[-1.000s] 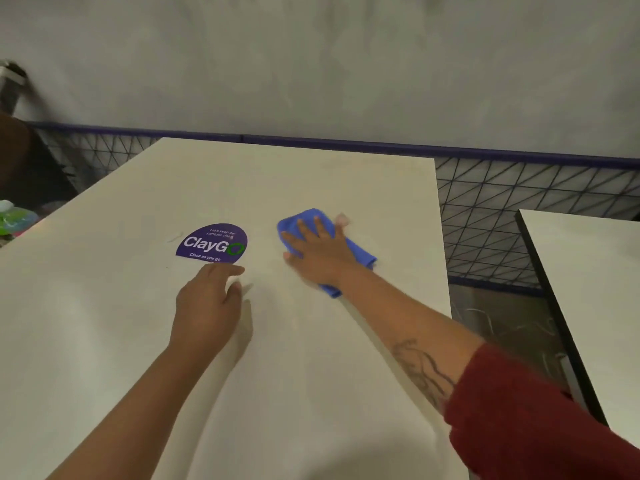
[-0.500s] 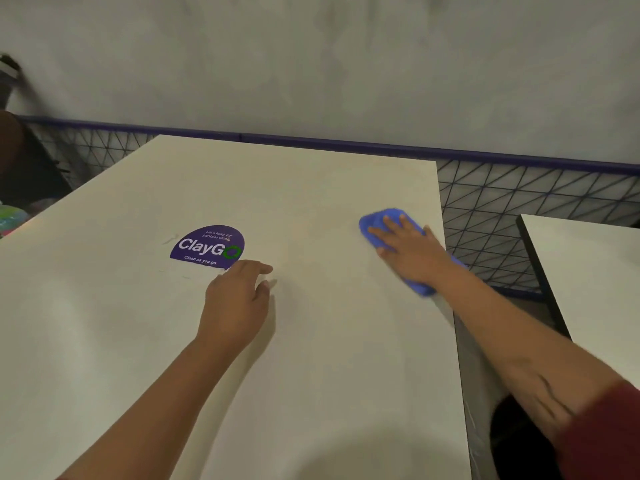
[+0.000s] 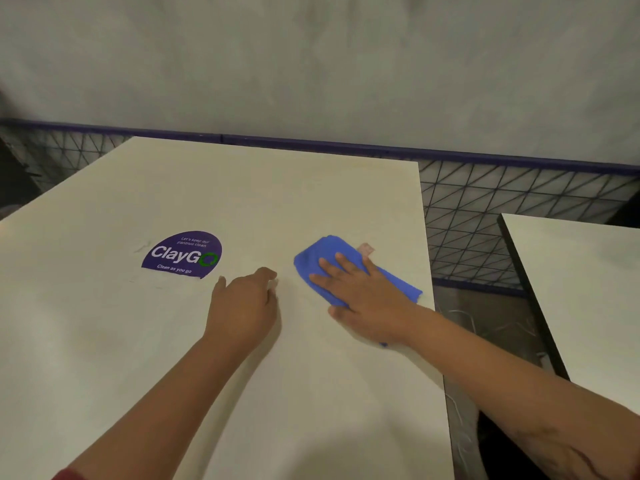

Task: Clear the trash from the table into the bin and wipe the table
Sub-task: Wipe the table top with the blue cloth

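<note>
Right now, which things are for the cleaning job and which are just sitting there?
For the job: blue cloth, pressed flat under the right hand; the table under it; left hand, beside the cloth.

Just there: ClayGo sticker on the table; second table at the right; wire mesh fence behind.

Right hand [image 3: 363, 296] flat, fingers [image 3: 329, 268] spread; left hand [image 3: 244, 303] loosely curled; both arms extended.
</note>
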Demonstrator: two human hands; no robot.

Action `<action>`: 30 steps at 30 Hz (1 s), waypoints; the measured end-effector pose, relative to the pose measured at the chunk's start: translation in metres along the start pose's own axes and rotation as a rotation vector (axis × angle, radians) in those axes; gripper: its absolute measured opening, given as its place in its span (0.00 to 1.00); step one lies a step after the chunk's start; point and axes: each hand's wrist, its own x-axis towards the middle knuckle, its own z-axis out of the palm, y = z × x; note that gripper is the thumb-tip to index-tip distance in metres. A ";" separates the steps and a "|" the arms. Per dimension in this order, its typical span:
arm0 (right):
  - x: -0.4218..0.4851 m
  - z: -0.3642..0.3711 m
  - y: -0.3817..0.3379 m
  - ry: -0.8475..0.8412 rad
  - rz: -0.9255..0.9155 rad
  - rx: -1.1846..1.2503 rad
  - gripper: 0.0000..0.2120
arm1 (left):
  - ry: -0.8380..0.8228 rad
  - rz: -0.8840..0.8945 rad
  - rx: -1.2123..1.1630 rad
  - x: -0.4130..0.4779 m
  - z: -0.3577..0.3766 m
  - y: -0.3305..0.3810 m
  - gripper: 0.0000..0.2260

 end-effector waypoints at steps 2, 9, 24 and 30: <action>-0.013 0.000 0.005 -0.015 -0.023 -0.036 0.26 | -0.004 0.000 0.056 0.002 0.000 0.000 0.16; 0.051 -0.018 0.034 -0.024 -0.063 -0.071 0.23 | -0.020 -0.013 0.196 0.006 -0.001 0.011 0.20; 0.147 -0.042 0.142 0.083 0.652 0.046 0.24 | -0.042 -0.038 0.294 0.018 -0.009 0.019 0.14; 0.085 -0.037 0.137 0.105 0.890 0.198 0.25 | -0.050 -0.045 0.220 0.017 -0.008 0.015 0.10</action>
